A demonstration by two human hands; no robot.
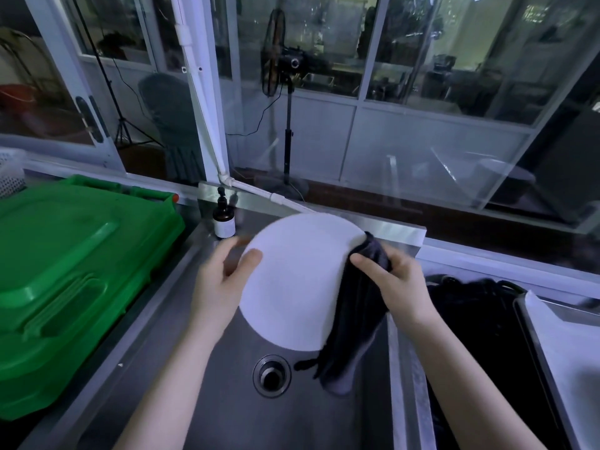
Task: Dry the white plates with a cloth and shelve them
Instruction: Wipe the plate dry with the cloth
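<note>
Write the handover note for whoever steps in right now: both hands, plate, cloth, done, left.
Left hand grips the white plate by its left edge, thumb on its face.
Right hand pinches the dark cloth over the plate's right rim.
Plate is held above the steel sink.
Done: plate in hand, cloth on it.
Left: finish drying, then shelve it; no shelf in view.

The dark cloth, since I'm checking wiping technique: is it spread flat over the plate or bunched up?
Bunched. The right hand pinches the cloth over the plate rim, and its folds hang toward the sink.
</note>
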